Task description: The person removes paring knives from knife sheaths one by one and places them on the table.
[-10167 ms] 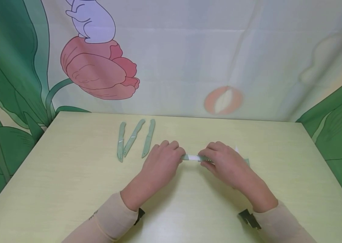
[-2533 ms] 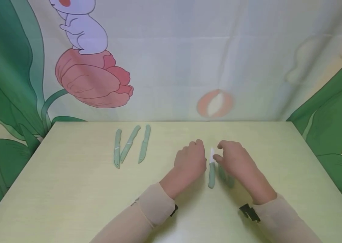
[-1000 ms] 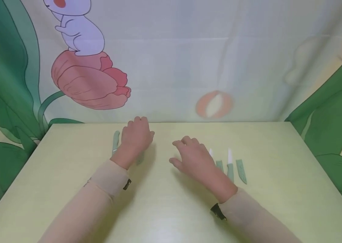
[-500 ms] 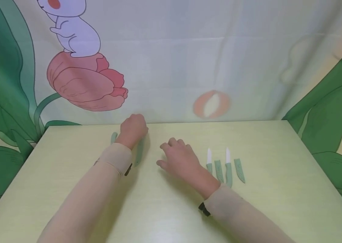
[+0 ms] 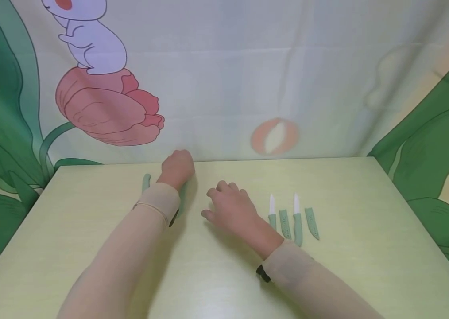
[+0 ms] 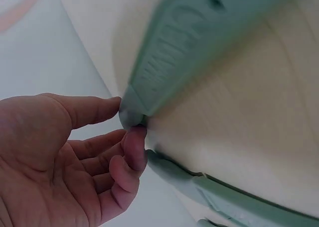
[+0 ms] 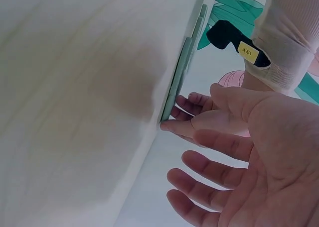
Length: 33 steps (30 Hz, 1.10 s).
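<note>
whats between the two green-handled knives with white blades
One flat, pale green blade sheath lies between the left knife and right knife, in the head view.

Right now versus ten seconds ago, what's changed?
The left hand and right hand put down a bare knife and its sheath and moved left; the left now pinches a sheathed knife, the right hovers open. Another bare knife and another sheath stayed at right, the leftmost sheathed knife at left.

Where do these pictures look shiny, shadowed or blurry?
Head view: pale sheen low on the pale-yellow wood-grain table, soft shadow beside the beige fabric left sleeve; left wrist view: the long, tapered, green plastic-looking sheath blurs toward the top edge; right wrist view: a diffuse shadow on the table near the bare left hand.
</note>
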Tool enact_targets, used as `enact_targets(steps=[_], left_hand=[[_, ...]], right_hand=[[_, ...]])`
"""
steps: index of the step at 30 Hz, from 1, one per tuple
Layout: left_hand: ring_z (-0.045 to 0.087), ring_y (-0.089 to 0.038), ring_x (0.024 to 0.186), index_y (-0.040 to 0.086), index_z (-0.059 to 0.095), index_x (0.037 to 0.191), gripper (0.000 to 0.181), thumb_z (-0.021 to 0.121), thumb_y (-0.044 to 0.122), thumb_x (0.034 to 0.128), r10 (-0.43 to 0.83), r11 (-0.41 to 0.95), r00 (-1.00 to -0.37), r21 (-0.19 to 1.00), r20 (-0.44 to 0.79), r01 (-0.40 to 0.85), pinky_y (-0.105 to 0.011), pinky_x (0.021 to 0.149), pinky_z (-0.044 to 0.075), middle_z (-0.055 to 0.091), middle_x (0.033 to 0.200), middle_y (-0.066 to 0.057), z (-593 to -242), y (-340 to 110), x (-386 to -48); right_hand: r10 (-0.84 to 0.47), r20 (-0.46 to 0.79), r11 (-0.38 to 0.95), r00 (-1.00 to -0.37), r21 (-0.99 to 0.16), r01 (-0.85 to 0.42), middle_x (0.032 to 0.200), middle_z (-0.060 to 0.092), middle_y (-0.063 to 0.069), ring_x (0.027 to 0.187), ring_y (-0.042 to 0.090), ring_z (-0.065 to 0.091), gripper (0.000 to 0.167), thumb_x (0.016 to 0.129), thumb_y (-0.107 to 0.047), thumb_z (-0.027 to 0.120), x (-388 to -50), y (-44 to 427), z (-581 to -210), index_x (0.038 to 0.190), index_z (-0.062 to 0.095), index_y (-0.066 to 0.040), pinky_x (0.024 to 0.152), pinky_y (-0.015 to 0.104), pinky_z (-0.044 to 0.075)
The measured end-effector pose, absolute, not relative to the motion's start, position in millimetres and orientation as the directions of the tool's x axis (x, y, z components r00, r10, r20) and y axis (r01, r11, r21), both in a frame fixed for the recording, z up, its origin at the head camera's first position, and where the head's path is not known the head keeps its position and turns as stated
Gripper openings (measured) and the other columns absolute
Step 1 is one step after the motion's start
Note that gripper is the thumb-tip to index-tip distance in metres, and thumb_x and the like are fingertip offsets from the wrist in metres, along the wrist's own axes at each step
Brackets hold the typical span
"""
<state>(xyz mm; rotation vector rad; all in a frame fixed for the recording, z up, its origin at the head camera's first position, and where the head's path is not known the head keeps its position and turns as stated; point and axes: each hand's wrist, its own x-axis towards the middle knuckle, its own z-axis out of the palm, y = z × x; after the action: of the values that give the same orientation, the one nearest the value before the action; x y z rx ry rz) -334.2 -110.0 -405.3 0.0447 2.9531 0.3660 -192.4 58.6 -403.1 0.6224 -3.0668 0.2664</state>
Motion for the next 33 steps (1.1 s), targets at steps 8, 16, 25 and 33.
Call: enact_targets(steps=[8,16,25,33], left_hand=[[0.056,-0.026,0.074,0.001,0.063,0.096,0.022,0.043,0.007,0.1027,0.006,0.948,-0.985,0.316,-0.174,-0.05,-0.036,0.062,0.049,0.06,0.091,-0.015,-402,-112,-325],[0.054,-0.024,0.073,0.002,0.06,0.094,0.019,0.043,0.007,0.1009,-0.07,0.927,-0.976,0.348,-0.204,-0.139,-0.034,0.062,0.048,0.057,0.086,-0.013,-403,-108,-321],[0.053,-0.022,0.069,0.003,0.06,0.092,0.018,0.044,0.008,0.1001,-0.132,0.913,-0.961,0.346,-0.244,-0.214,-0.032,0.057,0.045,0.057,0.086,-0.012,-405,-104,-325],[0.052,-0.021,0.068,0.004,0.06,0.089,0.018,0.046,0.008,0.0998,-0.141,0.916,-0.951,0.327,-0.276,-0.231,-0.031,0.056,0.043,0.056,0.085,-0.011,-406,-102,-328]], right_hand=[[-0.356,0.012,0.919,-0.934,-0.175,-0.352,0.126,0.064,0.006,0.109,0.03,0.06,0.049,0.1,-0.048,0.071,-197,53,-407,0.135,0.07,-0.014,0.089,0.047,0.053],[-0.326,-0.044,0.929,-0.944,-0.201,-0.311,0.108,0.062,0.005,0.099,0.028,0.059,0.043,0.099,-0.049,0.071,-203,45,-415,0.12,0.072,-0.011,0.084,0.045,0.052],[-0.31,-0.086,0.941,-0.947,-0.174,-0.292,0.092,0.053,0.003,0.088,0.025,0.052,0.038,0.095,-0.05,0.075,-208,34,-420,0.089,0.062,-0.014,0.079,0.043,0.049],[-0.304,-0.106,0.949,-0.947,-0.126,-0.29,0.09,0.055,0.004,0.088,0.025,0.055,0.027,0.098,-0.035,0.072,-211,27,-424,0.084,0.063,-0.014,0.078,0.044,0.051]])
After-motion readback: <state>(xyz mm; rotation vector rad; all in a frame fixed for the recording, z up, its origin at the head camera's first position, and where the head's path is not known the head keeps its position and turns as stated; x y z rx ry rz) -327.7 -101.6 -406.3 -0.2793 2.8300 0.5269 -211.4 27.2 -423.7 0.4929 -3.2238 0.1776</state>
